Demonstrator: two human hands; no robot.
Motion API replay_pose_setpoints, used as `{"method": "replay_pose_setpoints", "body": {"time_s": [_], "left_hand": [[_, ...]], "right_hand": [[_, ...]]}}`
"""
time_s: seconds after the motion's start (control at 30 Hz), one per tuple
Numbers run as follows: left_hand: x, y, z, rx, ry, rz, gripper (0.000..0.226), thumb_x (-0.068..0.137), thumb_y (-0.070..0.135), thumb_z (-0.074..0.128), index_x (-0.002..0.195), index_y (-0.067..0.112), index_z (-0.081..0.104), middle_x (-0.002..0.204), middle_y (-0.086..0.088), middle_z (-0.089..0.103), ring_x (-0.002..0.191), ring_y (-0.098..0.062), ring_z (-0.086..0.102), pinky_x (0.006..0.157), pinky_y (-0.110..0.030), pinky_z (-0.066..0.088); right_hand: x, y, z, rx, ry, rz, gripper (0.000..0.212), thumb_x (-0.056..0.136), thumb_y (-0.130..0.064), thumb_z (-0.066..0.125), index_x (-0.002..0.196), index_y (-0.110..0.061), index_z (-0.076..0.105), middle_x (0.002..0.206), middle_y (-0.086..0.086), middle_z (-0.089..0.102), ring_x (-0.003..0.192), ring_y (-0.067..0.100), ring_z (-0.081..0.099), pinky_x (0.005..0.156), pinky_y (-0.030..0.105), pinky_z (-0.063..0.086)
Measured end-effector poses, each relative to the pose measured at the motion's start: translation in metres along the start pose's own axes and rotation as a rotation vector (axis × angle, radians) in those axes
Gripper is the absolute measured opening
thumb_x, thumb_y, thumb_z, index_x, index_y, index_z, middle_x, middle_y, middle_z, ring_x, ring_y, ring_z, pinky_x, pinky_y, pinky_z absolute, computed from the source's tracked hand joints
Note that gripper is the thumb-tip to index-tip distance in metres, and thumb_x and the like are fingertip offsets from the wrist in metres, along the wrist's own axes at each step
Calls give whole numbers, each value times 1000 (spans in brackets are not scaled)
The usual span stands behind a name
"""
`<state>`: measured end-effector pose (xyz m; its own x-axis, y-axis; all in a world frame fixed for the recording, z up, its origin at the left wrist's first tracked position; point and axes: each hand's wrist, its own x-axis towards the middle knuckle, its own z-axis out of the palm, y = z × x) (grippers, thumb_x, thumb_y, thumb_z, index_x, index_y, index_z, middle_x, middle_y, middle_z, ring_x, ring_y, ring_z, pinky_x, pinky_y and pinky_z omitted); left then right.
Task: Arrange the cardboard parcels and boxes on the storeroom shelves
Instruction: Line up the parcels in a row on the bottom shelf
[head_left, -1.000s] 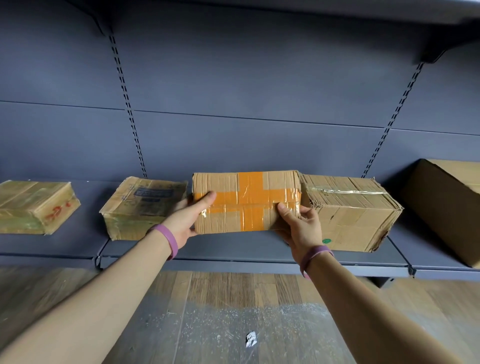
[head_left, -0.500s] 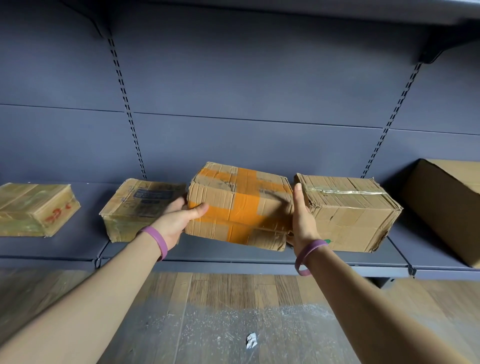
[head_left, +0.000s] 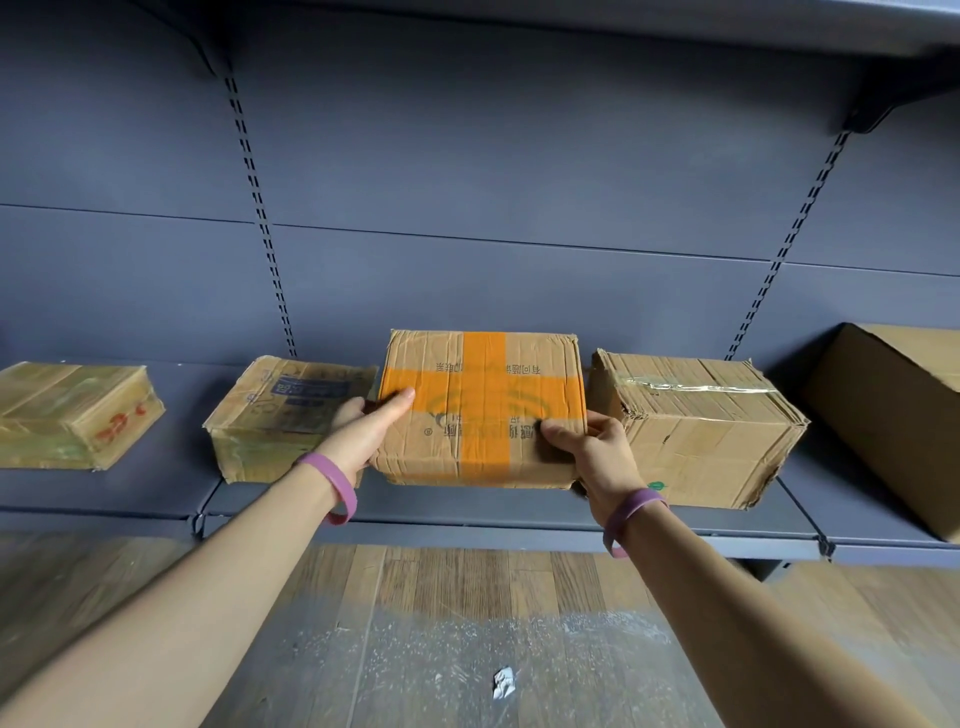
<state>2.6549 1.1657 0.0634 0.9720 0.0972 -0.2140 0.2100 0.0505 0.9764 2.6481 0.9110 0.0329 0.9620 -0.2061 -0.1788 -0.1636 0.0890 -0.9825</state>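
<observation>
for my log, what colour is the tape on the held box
Orange, forming a cross on the box; head view.

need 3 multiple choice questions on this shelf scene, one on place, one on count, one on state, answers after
1. Where is the orange-taped box? A) at the far left end B) between two other boxes C) on the floor
2. How many cardboard boxes are in view? A) three B) five C) seven
3. What holds the orange-taped box? A) one hand B) nothing C) both hands
Answers: 1 B, a printed parcel lies to its left, a clear-taped box to its right. 2 B, five show along the shelf. 3 C, the left hand and right hand grip its sides.
</observation>
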Motion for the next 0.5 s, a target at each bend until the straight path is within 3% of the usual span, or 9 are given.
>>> {"method": "replay_pose_setpoints", "body": {"time_s": [0.07,0.17,0.3,0.43,0.5], "left_hand": [[3,-2,-2,57,7,23,47,92,41,68,127,15,50,133,-7,58,121,-28,52,100,-42,38],[5,-3,-9,103,-38,42,49,91,33,71,135,16,54,133,-2,62,128,-27,53,112,-50,37],[7,-5,-10,185,-103,51,60,88,20,75,142,15,49,137,-4,61,129,-26,53,112,-53,40],[8,-7,-6,280,-72,73,54,83,-4,74,129,14,51,129,-7,62,124,-28,56,105,-46,46],[10,-8,-5,307,-52,89,67,79,-7,77,135,12,48,135,-9,58,128,-29,53,109,-49,43]], "right_hand": [[-5,-4,2,7,-45,-6,95,53,-34,92,133,-9,48,118,13,69,101,30,71,81,42,59],[-13,-10,3,-50,-93,-19,83,73,-16,87,142,-15,40,124,10,65,110,29,65,96,51,54],[-25,-22,7,-101,15,-22,91,68,-62,70,140,-12,45,127,6,57,118,25,55,106,50,45],[-27,-30,6,-78,61,2,76,71,-82,59,112,-19,53,121,2,56,114,26,56,106,44,41],[-27,-31,4,-80,92,21,96,51,-96,55,113,-23,53,124,4,57,117,29,55,109,49,39]]}}
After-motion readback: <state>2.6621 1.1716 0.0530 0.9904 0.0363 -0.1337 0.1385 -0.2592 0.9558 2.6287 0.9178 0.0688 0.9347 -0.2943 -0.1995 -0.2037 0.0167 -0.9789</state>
